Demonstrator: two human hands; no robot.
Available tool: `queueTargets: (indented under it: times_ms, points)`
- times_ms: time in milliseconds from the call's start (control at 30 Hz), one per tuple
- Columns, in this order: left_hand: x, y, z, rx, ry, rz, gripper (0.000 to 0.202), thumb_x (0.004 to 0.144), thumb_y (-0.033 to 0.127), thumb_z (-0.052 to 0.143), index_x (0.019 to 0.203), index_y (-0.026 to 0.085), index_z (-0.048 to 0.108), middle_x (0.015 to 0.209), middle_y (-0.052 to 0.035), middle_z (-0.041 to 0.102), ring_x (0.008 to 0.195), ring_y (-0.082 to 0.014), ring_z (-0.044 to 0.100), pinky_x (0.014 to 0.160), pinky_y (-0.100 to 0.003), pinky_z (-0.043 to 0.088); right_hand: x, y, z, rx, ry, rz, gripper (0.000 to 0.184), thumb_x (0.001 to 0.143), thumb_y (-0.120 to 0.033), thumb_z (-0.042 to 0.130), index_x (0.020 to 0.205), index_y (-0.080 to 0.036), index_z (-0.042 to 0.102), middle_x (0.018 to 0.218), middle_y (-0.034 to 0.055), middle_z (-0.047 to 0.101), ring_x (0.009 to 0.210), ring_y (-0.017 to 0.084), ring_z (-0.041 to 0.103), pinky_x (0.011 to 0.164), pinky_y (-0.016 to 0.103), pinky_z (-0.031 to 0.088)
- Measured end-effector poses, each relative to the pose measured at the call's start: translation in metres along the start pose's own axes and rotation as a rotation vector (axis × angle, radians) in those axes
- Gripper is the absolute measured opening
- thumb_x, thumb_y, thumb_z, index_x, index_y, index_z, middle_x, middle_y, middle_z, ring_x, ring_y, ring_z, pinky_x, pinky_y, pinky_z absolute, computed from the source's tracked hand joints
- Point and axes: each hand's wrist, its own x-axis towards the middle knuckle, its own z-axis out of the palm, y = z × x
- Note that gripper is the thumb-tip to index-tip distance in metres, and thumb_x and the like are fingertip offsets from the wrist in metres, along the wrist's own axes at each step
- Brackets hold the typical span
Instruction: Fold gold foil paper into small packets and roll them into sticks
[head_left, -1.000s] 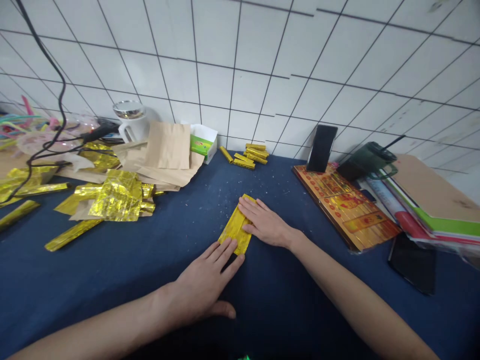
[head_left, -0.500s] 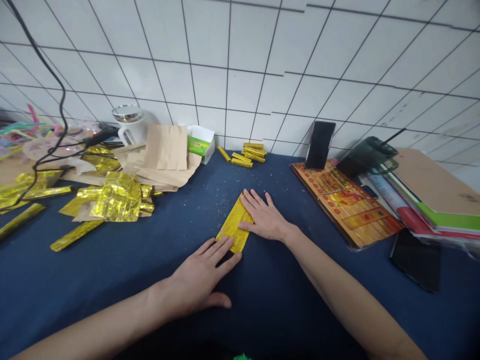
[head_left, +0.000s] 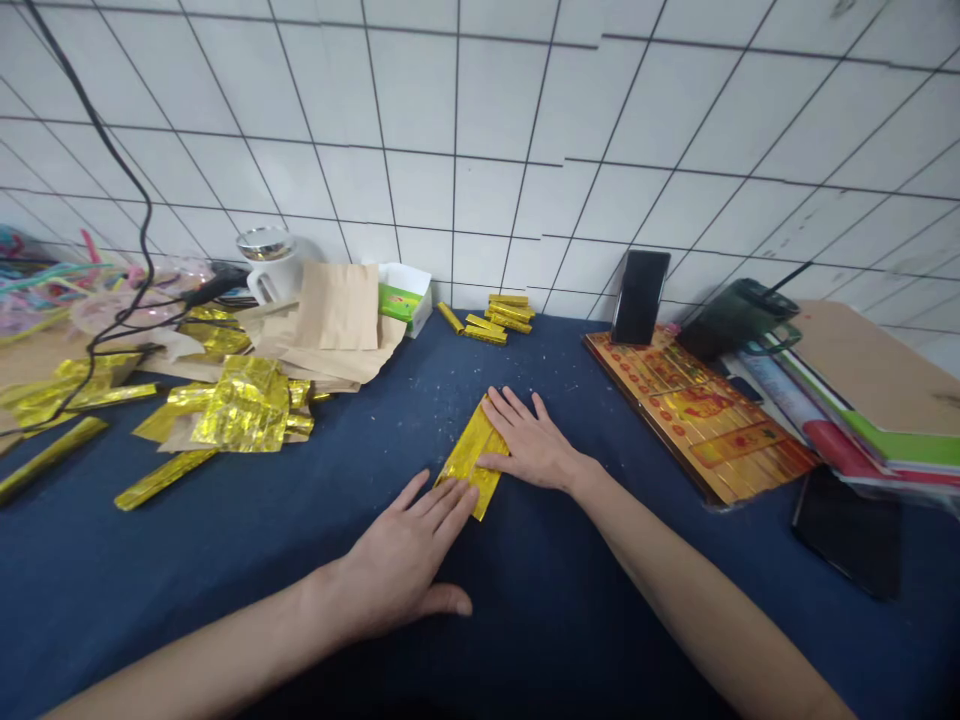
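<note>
Your left hand (head_left: 397, 565) is open wide, with its fingers spread, and the tips just touch the low end of a gold foil strip (head_left: 471, 462). Your right hand (head_left: 529, 445) is open too and lies flat on the strip's right side. Neither hand grips it, and the strip lies on the dark blue cloth (head_left: 225, 570) between your hands.
</note>
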Motion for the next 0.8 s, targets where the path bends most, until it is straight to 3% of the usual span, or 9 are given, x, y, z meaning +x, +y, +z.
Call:
queueTargets:
  times_ms: [100,167,367,600,700,800]
  points:
    - [0.012,0.005,-0.005,0.003,0.041,-0.042,0.081,0.070,0.062,0.056,0.127,0.006,0.041,0.127,-0.0178,0.049,0.121,-0.0283,0.041,0.106,-0.043,0.025,0.000,0.000,-0.001,-0.010,0.006,0.003,0.082,0.080,-0.068,0.022,0.142,-0.015,0.011,0.148,0.0102,0.011,0.135,0.030,0.005,0.103,0.059,0.004]
    - [0.017,0.007,-0.003,-0.003,0.043,-0.049,0.081,0.069,0.063,0.056,0.123,0.003,0.045,0.130,-0.0208,0.044,0.123,-0.0299,0.038,0.104,-0.039,0.030,0.000,-0.001,-0.001,-0.009,0.007,0.004,0.082,0.080,-0.068,0.022,0.142,-0.015,0.011,0.148,0.0104,0.012,0.135,0.030,0.005,0.103,0.059,0.004]
    - [0.017,0.007,0.019,-0.005,0.038,0.027,0.096,0.071,0.070,0.044,0.133,-0.001,0.028,0.140,-0.0253,0.023,0.132,-0.0329,0.013,0.107,-0.044,0.020,0.000,-0.002,-0.001,0.002,-0.010,0.008,0.082,0.080,-0.068,0.022,0.141,-0.014,0.012,0.148,0.0104,0.010,0.135,0.030,0.005,0.103,0.059,0.003]
    - [0.016,0.005,0.021,-0.036,-0.003,0.036,0.101,0.069,0.074,0.039,0.135,-0.001,0.023,0.142,-0.0256,0.017,0.133,-0.0334,0.007,0.108,-0.044,0.017,-0.006,-0.013,-0.019,0.078,-0.004,0.034,0.080,0.083,-0.065,0.021,0.141,-0.011,0.011,0.148,0.0123,0.008,0.135,0.027,0.004,0.105,0.055,0.003]
    - [0.016,0.004,0.018,-0.047,0.000,0.048,0.100,0.069,0.072,0.044,0.136,0.001,0.024,0.142,-0.0248,0.018,0.133,-0.0345,0.008,0.108,-0.045,0.018,-0.020,-0.039,-0.030,0.149,0.014,-0.119,0.079,0.084,-0.064,0.022,0.141,-0.010,0.012,0.148,0.0114,0.005,0.135,0.023,0.001,0.108,0.047,0.000]
    - [0.017,0.003,0.018,-0.055,0.019,0.082,0.094,0.069,0.070,0.047,0.136,0.007,0.027,0.141,-0.0221,0.025,0.132,-0.0361,0.010,0.107,-0.049,0.016,-0.033,-0.062,-0.029,0.281,-0.153,-0.316,0.087,0.079,-0.069,0.027,0.140,-0.007,0.015,0.147,0.0135,0.011,0.135,0.021,0.006,0.110,0.037,0.006]
